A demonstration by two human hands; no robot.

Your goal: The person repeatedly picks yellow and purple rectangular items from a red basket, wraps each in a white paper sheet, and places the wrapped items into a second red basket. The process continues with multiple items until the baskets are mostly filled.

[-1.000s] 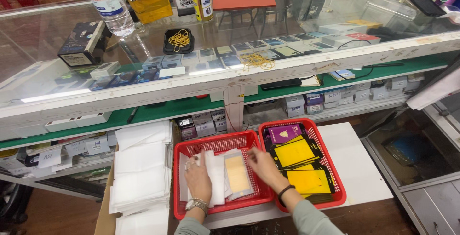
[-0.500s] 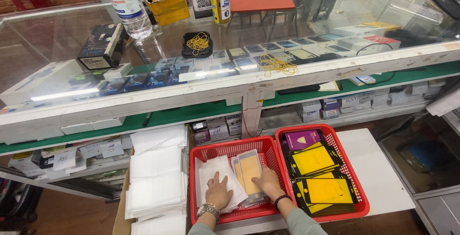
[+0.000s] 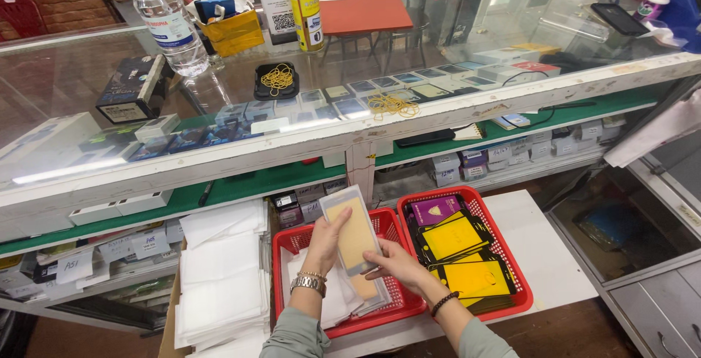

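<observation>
Item: clear plastic sleeve with tan card insert (image 3: 353,237), held upright above left red plastic mesh basket (image 3: 292,245); left hand (image 3: 326,240) closed on its left edge, right hand (image 3: 392,265) gripping lower right corner. White pouches (image 3: 337,301) in basket; right red basket (image 3: 511,256) holds yellow-and-black packets (image 3: 475,279)

One view only, worn on the person's head, tilted down and forward. It looks from above the red baskets (image 3: 339,314), close in at 6 o'clock, where both forearms enter the bottom edge. Straight ahead toward 12 o'clock, the glass display counter (image 3: 350,102) runs across the whole width, farther off. The white table (image 3: 555,256) sits low at 4 o'clock, a stack of white sheets (image 3: 219,278) at 8 o'clock. No second view to overlap with.
</observation>
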